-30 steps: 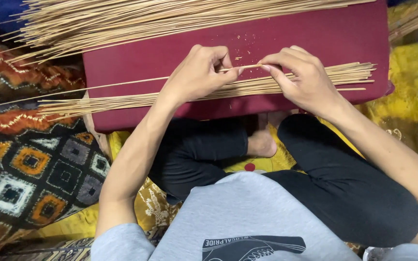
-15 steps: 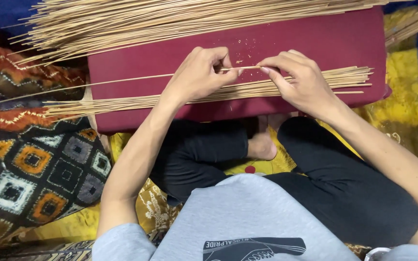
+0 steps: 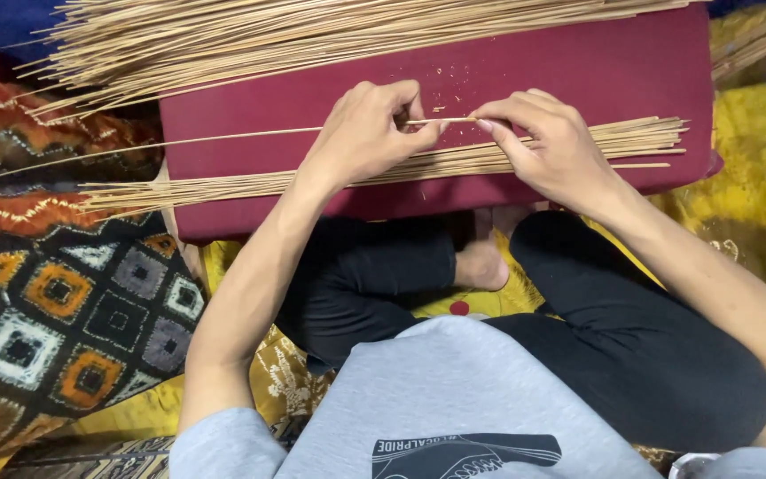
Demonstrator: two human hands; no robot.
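Maroon cushion (image 3: 578, 66) carries two stick bundles: far (image 3: 312, 31) (larger), near (image 3: 489, 160).

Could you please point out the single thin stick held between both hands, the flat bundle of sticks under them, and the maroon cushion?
single stick (image 3: 250, 135), head view, bare shaft left of the hands.
stick bundle (image 3: 206, 184), head view, left stretch.
maroon cushion (image 3: 596, 80), head view, bare top.

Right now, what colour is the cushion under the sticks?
Dark red, plain, with no pattern: the cushion shows best in the head view.
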